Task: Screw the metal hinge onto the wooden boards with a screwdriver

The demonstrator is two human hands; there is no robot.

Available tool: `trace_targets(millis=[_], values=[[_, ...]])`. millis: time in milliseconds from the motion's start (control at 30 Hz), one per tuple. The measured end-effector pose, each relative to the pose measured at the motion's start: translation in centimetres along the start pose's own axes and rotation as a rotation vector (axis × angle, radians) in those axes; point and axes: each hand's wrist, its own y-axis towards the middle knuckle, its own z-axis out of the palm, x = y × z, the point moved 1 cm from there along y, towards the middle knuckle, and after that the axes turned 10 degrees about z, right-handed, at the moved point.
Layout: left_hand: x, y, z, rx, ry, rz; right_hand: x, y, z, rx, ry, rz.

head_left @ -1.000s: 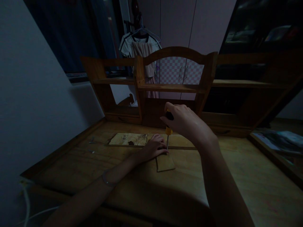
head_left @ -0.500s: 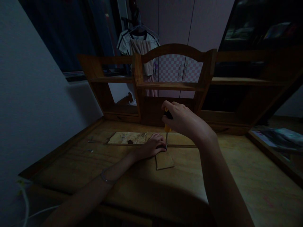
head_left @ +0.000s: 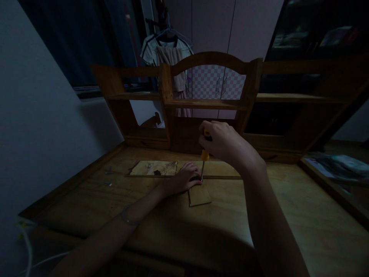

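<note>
My right hand (head_left: 220, 139) is wrapped round the yellow and black handle of a screwdriver (head_left: 205, 155), held nearly upright. Its metal shaft points down to the fingertips of my left hand (head_left: 188, 178). Those fingers press together at the tip, on a small metal piece too dim to make out. Under my left hand lies a long flat wooden board (head_left: 221, 169), its left part pale with dark stains. A small square wooden piece (head_left: 200, 195) rests on the near side of the board, partly covered by the hand.
Two or so small metal screws (head_left: 108, 184) lie on the wooden desk (head_left: 161, 231) at left. A wooden shelf unit (head_left: 207, 104) stands along the back. Papers or magazines (head_left: 336, 169) sit at far right, and a white cable (head_left: 29, 246) hangs at lower left.
My right hand has shifted slightly on the screwdriver handle, showing more of its yellow parts. My left hand stays in place; the whole view has drifted a little.
</note>
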Motion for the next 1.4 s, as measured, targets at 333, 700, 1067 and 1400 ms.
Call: trace_targets(millis=[333, 700, 1067, 1400], values=[[-0.25, 0.13, -0.06, -0.018, 0.036, 0.019, 0.17, -0.11, 0.14, 0.043, 0.021, 0.033], [-0.26, 0.13, -0.1, -0.037, 0.04, 0.025, 0.53, -0.5, -0.04, 0.049, 0.034, 0.006], [-0.27, 0.17, -0.39, -0.027, 0.019, 0.034, 0.05, -0.33, -0.02, 0.025, 0.056, -0.016], [-0.42, 0.09, -0.41, -0.037, 0.018, 0.004, 0.01, -0.02, 0.08, 0.047, 0.032, -0.017]])
